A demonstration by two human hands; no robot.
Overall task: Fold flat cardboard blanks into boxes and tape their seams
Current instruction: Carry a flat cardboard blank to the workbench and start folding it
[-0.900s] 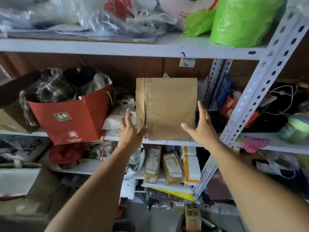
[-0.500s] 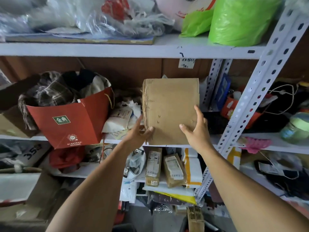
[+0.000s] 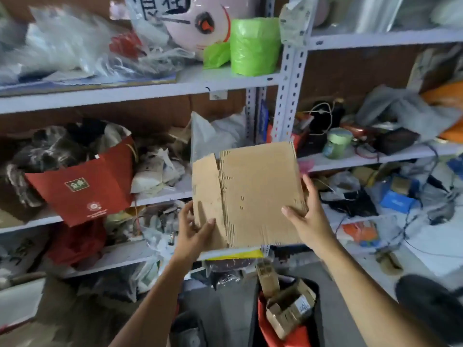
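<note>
Change: the flat brown corrugated cardboard blank (image 3: 250, 196), which stood upright on the middle shelf half a second ago, is now off the shelf and tilted, carried in front of the rack; both hands have closed onto it.
Cardboard blank: held in the air between the two hands, in front of the white perforated-steel shelving rack (image 3: 288, 78); a narrow side flap shows along its left edge, with rows of perforations across the face.
Left hand (image 3: 194, 234): grips the lower left corner of the blank, thumb on the front face, fingers behind.
Right hand (image 3: 309, 216): holds the lower right edge, thumb laid on the front face, fingers wrapped behind the edge.
Middle shelf, left: a red paper gift bag (image 3: 82, 189) stuffed with dark cloth, leaning.
Upper shelf: a bright green plastic-wrapped roll (image 3: 254, 46) beside clear crumpled plastic bags (image 3: 75, 51).
Right shelf: a pale green round tin (image 3: 337, 144) among tangled cords.
Floor, below the hands: a small open brown cardboard box (image 3: 290, 309) lying in a red container.
Image quality: blurred; fine detail unreadable.
</note>
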